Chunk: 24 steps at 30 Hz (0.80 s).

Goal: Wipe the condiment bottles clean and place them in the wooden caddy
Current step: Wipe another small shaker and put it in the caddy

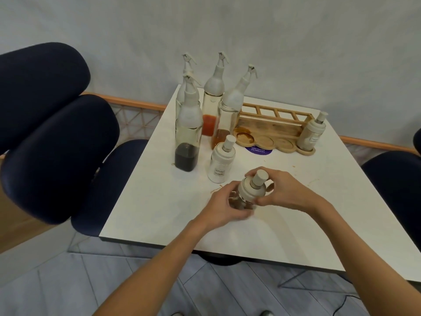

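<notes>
White square table (pixel 159 201) by a pale wall: two hands hold a small glass jar with cream lid (pixel 250 192) over its near middle.
The left hand (pixel 224 207) curls round the jar's brown-filled body and the right hand (pixel 284 192) grips the lid. Just behind stands a white sugar jar (pixel 222 160). Farther back are four tall glass bottles (pixel 188 137) and the wooden caddy (pixel 273 128), with one cream jar (pixel 312 133) in its right end slot.

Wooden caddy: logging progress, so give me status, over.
Left hand grips shaker jar body, right hand round its lid. Wooden caddy holds one capped shaker. White sugar jar stands just ahead.
</notes>
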Tool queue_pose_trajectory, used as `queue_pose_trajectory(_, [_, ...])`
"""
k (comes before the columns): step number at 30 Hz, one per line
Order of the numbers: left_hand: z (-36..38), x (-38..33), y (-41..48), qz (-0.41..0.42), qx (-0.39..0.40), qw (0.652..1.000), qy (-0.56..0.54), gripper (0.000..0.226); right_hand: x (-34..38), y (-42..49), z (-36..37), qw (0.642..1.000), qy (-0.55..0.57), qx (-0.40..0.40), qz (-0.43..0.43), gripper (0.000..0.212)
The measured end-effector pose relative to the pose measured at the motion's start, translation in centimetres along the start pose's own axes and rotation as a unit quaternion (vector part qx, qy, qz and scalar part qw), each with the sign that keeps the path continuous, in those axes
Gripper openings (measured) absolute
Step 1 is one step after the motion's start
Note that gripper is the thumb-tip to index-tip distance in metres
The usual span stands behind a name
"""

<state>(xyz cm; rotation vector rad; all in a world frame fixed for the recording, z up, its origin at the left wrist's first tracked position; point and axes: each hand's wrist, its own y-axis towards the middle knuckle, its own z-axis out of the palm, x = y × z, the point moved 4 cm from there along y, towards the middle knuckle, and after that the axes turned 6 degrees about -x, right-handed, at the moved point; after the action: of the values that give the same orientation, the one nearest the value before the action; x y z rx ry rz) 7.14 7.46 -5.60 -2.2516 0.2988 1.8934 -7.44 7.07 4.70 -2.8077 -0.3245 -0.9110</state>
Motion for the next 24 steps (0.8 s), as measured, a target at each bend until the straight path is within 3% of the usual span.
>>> queue_pose_trajectory(3, [0.1, -0.1, 0.0, -0.004, 0.007, 1.000, 0.008, 0.062, 0.2, 0.2, 0.0, 0.998, -0.007, -0.059, 0.009, 0.050])
queue_pose_trajectory(7, [0.2, -0.1, 0.1, -0.003, 0.011, 1.000, 0.009, 0.062, -0.1, 0.7, 0.6, 0.996, -0.025, -0.076, 0.025, 0.052])
queue_pose_trajectory(10, [0.2, 0.1, 0.2, -0.002, 0.009, 1.000, 0.008, 0.064, -0.4, 0.8, 0.2, 0.998, -0.026, -0.025, 0.042, 0.059])
queue_pose_trajectory(14, [0.1, 0.4, 0.3, 0.002, 0.003, 1.000, 0.005, 0.065, -0.1, 0.2, -0.3, 0.998, -0.002, 0.056, 0.004, 0.087])
queue_pose_trajectory(18, [0.2, 0.5, 0.3, -0.003, 0.004, 1.000, 0.003, 0.063, -0.1, 0.4, -0.3, 0.999, -0.027, 0.009, -0.024, 0.062])
queue_pose_trajectory(24, [0.1, 0.7, 0.4, -0.008, 0.005, 1.000, -0.001, 0.067, 0.5, 0.7, -0.5, 0.999, 0.001, -0.032, 0.000, 0.049])
